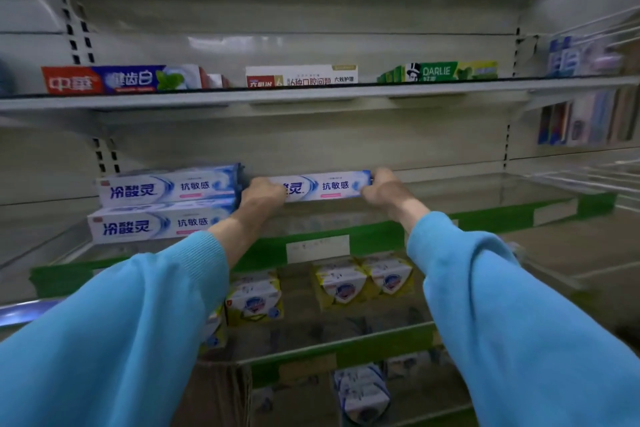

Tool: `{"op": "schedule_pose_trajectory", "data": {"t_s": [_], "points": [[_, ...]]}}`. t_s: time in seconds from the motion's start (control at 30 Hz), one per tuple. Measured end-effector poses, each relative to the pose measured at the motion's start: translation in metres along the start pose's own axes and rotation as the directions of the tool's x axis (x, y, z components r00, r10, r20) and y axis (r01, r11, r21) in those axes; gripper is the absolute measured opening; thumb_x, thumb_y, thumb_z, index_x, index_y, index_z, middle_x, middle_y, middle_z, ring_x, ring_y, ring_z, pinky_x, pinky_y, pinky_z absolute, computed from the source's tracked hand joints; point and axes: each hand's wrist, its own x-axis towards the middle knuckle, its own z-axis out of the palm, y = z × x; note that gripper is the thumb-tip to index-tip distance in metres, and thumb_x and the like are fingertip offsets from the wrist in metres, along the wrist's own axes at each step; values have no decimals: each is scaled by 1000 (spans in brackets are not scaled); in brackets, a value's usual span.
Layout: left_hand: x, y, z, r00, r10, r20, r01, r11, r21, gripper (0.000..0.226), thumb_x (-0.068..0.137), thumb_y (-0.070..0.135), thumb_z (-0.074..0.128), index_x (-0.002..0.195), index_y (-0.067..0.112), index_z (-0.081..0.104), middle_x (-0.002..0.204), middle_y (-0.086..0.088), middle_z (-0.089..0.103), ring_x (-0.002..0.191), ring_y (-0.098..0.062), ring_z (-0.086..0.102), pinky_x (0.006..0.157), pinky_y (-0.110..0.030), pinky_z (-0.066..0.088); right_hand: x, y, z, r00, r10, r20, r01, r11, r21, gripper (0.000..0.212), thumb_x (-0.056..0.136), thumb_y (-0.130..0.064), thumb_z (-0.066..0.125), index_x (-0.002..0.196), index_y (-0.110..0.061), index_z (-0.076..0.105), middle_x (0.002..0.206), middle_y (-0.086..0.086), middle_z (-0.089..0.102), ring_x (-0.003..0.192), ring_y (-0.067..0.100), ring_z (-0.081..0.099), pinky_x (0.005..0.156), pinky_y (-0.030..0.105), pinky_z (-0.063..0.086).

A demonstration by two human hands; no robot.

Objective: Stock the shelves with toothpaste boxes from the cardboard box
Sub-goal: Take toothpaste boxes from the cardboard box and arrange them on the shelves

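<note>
You hold one white-and-blue toothpaste box (pixel 323 185) by its two ends, lengthwise and level, over the middle shelf (pixel 485 198). Your left hand (pixel 263 192) curls round the left end, fingers wrapped over the front face; your right hand (pixel 379 185) grips the right end the same way. The box sits just right of two matching boxes (pixel 162 204) stacked one on the other at the left of that shelf — the gap to the upper one is small. Whether the held box rests on the shelf, you cannot tell from here. Both blue sleeves (pixel 145 315) reach forward. On the shelf above (pixel 311 94) stand other toothpaste brands — a red-and-blue box (pixel 121 79) and a green one (pixel 446 71).
</note>
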Motion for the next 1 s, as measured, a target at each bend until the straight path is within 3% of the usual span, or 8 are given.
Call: {"op": "schedule_pose_trajectory", "data": {"t_s": [0.17,0.27,0.33,0.47,0.7,0.87,1.0], "points": [[4,0,4,1000,-18,21,16,995,103,40,102,14,43,138,-2,51,142,-23,52,130,-38,52,101,-38,43,-1,0,2,999,-10,50,10,1000,3,33,97,-20,54,127,-5,59,125,14,63,113,31,60,100,35,48],[2,1,4,998,-49,38,44,992,118,48,103,20,44,147,2,39,152,-24,39,138,-37,41,111,-41,37,2,0,2,999,15,52,-14,1000,-19,38,96,-26,55,129,-7,58,131,16,57,114,32,58,103,40,48],[1,-1,3,998,-50,35,45,990,131,51,102,21,44,150,3,36,156,-25,31,143,-37,34,116,-43,32,0,-1,1,999,14,42,-15,1000,9,36,97,-24,56,127,-4,58,128,16,59,113,32,58,101,38,48],[1,-4,4,1000,-3,22,1,994,108,41,100,21,48,138,4,50,139,-20,53,123,-36,54,100,-40,46,-1,3,0,1000,15,3,-15,999,51,27,97,-14,55,120,-2,60,120,15,64,105,28,59,84,28,43],[-7,-4,3,999,43,17,-44,988,146,34,101,18,49,132,2,53,132,-20,57,117,-36,58,87,-39,47,-9,-1,-2,998,12,61,-13,1000,8,28,99,-11,49,126,-3,55,125,16,62,111,29,57,92,30,45],[-15,-5,2,998,52,31,-56,984,170,38,101,20,47,135,2,50,138,-22,53,122,-39,56,99,-42,49,-17,-5,-5,997,15,76,-15,1000,-8,29,100,-12,49,127,-3,53,121,13,60,104,26,54,84,25,40],[-30,-1,0,991,128,45,-134,978,160,37,102,15,45,133,-3,49,138,-25,53,124,-40,54,100,-41,46,-22,-8,-7,997,29,65,-31,999,23,30,99,-12,51,126,-2,53,125,16,60,110,29,57,84,29,43]]}}
